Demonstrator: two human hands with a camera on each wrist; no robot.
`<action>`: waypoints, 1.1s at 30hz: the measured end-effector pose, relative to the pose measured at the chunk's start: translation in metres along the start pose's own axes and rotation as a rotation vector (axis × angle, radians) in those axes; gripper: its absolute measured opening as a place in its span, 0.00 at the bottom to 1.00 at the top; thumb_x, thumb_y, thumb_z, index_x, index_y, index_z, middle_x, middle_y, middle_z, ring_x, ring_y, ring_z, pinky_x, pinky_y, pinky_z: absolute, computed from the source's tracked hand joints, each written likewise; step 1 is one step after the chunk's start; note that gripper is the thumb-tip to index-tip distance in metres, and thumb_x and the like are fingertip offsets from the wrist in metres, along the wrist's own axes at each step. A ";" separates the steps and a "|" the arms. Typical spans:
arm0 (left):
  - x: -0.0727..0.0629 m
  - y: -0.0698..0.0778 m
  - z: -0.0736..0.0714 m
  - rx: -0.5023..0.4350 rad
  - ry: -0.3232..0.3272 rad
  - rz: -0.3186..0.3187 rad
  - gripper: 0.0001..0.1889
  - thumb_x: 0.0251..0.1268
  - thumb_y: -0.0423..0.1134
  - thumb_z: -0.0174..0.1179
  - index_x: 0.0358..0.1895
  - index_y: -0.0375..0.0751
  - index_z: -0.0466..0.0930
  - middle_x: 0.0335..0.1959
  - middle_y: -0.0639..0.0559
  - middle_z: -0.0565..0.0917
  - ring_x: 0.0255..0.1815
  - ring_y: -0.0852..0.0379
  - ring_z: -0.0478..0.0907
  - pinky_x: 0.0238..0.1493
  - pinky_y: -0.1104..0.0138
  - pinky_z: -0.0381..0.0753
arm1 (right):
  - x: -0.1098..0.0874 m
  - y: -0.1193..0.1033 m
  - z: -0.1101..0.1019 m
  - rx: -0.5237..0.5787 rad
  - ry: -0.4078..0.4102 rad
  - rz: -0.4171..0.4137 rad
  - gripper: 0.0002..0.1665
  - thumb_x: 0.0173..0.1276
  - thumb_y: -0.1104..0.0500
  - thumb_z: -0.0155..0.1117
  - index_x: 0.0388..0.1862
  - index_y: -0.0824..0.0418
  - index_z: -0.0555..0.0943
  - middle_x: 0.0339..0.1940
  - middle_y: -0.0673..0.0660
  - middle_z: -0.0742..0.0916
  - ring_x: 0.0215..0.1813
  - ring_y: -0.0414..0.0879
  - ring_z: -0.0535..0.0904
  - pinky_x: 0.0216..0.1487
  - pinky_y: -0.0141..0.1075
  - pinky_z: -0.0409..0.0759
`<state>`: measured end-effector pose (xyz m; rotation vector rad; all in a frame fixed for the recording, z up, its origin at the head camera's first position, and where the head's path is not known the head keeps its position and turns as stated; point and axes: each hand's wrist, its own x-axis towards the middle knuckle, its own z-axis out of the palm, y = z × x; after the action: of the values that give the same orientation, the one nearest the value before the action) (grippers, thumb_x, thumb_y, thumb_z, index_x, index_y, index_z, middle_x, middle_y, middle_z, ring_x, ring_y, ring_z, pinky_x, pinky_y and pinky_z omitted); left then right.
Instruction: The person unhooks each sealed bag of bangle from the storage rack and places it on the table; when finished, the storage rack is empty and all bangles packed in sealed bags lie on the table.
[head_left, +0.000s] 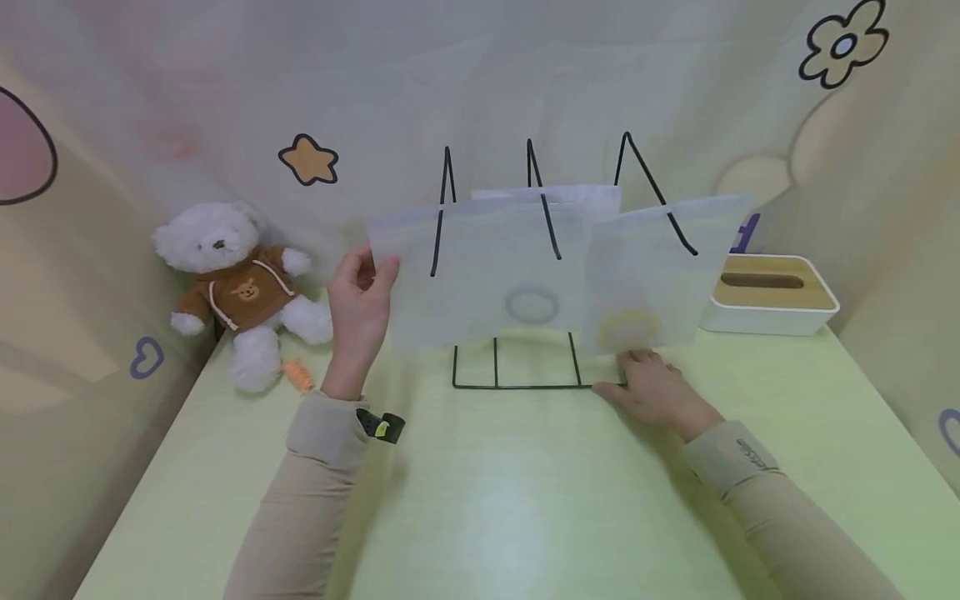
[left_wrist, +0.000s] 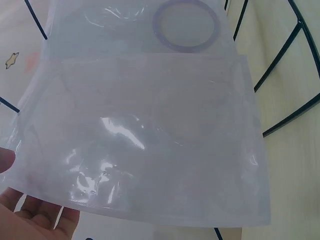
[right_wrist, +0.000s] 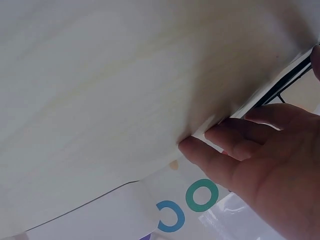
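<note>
A black wire rack point(head_left: 517, 387) stands on the table with frosted plastic bags hung over its raised prongs. My left hand point(head_left: 360, 312) pinches the left edge of the leftmost bag point(head_left: 420, 292), thumb in front and fingers behind. In the left wrist view this bag overlaps another bag that shows a purple ring point(left_wrist: 156, 25). The right bag point(head_left: 675, 275) shows a yellow ring low down. Below it, my right hand point(head_left: 660, 392) rests at the rack's base on the right, fingers extended, with its fingertips at the table surface point(right_wrist: 125, 100).
On the left a white teddy bear point(head_left: 247, 292) in a brown hoodie sits by an orange item point(head_left: 297, 375). At the back right stands a white tissue box point(head_left: 772, 321) with a wooden lid. A patterned curtain point(head_left: 375, 83) closes off the back.
</note>
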<state>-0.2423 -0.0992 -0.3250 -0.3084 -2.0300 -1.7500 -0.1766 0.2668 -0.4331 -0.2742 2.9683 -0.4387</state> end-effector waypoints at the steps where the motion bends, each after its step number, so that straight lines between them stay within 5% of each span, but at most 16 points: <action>1: 0.001 0.000 0.000 -0.022 -0.004 0.003 0.15 0.70 0.38 0.58 0.53 0.31 0.78 0.44 0.44 0.80 0.42 0.59 0.76 0.45 0.69 0.73 | 0.000 0.000 0.000 -0.003 -0.014 0.007 0.47 0.73 0.39 0.52 0.69 0.79 0.59 0.68 0.78 0.66 0.69 0.73 0.59 0.60 0.69 0.61; 7: 0.004 0.005 0.001 -0.116 -0.011 -0.001 0.15 0.70 0.38 0.59 0.51 0.30 0.79 0.39 0.48 0.83 0.36 0.59 0.74 0.40 0.70 0.72 | 0.001 0.002 0.001 0.001 -0.048 0.031 0.50 0.74 0.38 0.50 0.72 0.79 0.51 0.73 0.78 0.57 0.73 0.73 0.49 0.63 0.71 0.53; 13: 0.008 0.006 0.003 -0.101 0.015 0.026 0.14 0.69 0.43 0.60 0.48 0.35 0.83 0.25 0.52 0.75 0.24 0.58 0.60 0.27 0.68 0.59 | 0.004 0.004 0.004 0.005 -0.024 0.024 0.49 0.73 0.37 0.51 0.71 0.77 0.56 0.72 0.77 0.61 0.72 0.72 0.53 0.62 0.72 0.55; 22: 0.005 0.012 0.006 -0.143 0.054 0.040 0.15 0.69 0.45 0.60 0.47 0.38 0.85 0.35 0.51 0.84 0.30 0.58 0.66 0.30 0.69 0.63 | 0.002 0.002 0.003 0.005 -0.008 0.021 0.47 0.72 0.37 0.52 0.68 0.77 0.63 0.69 0.76 0.66 0.69 0.71 0.59 0.62 0.71 0.56; 33: -0.003 0.016 0.010 -0.147 0.096 0.076 0.16 0.69 0.44 0.60 0.46 0.32 0.84 0.24 0.55 0.76 0.21 0.59 0.58 0.23 0.69 0.56 | 0.003 0.005 0.003 0.007 -0.042 0.036 0.52 0.72 0.36 0.51 0.72 0.78 0.53 0.73 0.77 0.57 0.73 0.73 0.50 0.62 0.72 0.53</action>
<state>-0.2344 -0.0865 -0.3129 -0.3358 -1.8043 -1.8339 -0.1796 0.2699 -0.4374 -0.2257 2.9250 -0.4333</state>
